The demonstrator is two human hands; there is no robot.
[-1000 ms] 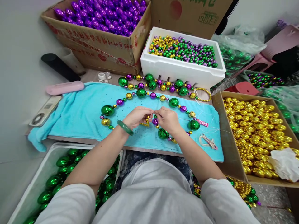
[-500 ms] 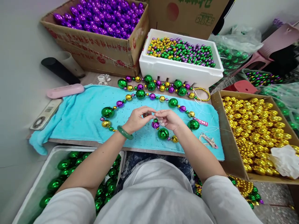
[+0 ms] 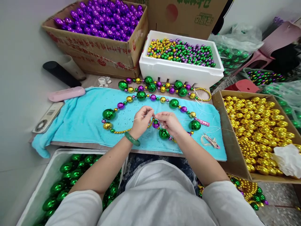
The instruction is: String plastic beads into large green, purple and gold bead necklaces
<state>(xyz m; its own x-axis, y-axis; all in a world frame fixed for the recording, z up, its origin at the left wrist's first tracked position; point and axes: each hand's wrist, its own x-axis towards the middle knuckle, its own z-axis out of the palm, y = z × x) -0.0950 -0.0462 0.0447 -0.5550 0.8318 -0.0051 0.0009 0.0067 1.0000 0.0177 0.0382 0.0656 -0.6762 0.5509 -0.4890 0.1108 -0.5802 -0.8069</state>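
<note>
Turned more upright since half a second ago, the left hand pinches white thread; the right hand, fingers curled, pinches it just beside. Around them a bead necklace loops over a turquoise towel. Behind stand a foam box and purple-bead carton; rightward, a gold-bead carton.
</note>
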